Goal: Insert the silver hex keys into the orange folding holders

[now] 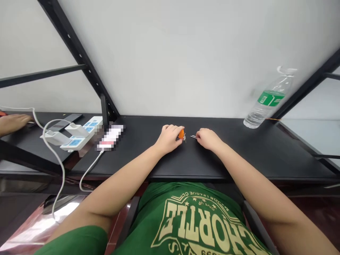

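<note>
My left hand (169, 139) is closed on a small orange object (181, 134), held just over the black tabletop (183, 161). Short, thin metal pieces (185, 137) show at the right side of the orange object, but their exact kind is too small to make out. A little to the right, my right hand (208, 139) pinches thin silver metal rods (193, 136). Their tips point left toward the orange object, with a narrow gap between the two. Fingers hide the far ends of the rods.
A clear water bottle (271, 98) with a green label stands at the right rear. On the left lie a phone (109, 137) on a white cable and a white power strip (83, 132) with plugs. Another person's hand (14, 123) rests beyond the black frame post (87, 63).
</note>
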Demonstrator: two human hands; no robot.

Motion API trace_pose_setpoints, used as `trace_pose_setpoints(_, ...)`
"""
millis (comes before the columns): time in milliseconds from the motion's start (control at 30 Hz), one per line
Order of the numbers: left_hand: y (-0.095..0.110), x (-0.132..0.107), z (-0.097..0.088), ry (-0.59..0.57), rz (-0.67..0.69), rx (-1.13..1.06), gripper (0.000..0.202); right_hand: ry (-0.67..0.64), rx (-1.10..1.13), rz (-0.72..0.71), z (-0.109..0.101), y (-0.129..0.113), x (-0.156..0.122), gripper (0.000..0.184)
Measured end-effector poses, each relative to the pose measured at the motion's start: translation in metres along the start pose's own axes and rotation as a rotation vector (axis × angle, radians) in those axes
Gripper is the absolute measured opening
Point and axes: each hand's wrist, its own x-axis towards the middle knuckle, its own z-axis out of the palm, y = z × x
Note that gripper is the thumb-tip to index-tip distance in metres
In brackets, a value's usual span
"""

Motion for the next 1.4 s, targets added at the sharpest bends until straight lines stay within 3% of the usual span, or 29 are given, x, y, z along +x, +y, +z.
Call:
trace_pose_setpoints(233, -0.001, 0.002, 0.0, -0.012, -0.002, -0.012, 0.048, -0.127, 0.061, 0.056, -0.006, -0.009, 0.013, 0.008)
trace_pose_setpoints(400, -0.005, 0.003, 0.002, -0.037, -0.079, -0.072, 0.059, 0.146, 0.469, -0.079, 0.003, -0.009, 0.009, 0.007)
trace_pose_setpoints(500, -0.006, 0.004, 0.003, -0.033, -0.072, -0.085, 0.054, 0.176, 0.661, -0.165, 0.004, -0.01, 0.005, 0.008)
trace_pose_setpoints(933, 0.002, 0.001, 0.002, -0.03, 0.004, -0.043, 0.047, 0.014, 0.988, -0.091, 0.002, -0.004, 0.0, 0.007)
trace_pose_setpoints(1233, 0.002, 0.0, 0.0, -0.036, 0.025, -0.02, 0.045, 0.004, 1.03, -0.068, -0.001, -0.003, -0.003, 0.004)
trace_pose_setpoints(1400, 0.006, 0.0, 0.0, -0.056, 0.081, 0.023, 0.043, -0.093, 1.122, -0.001, 0.0, -0.001, -0.001, 0.011)
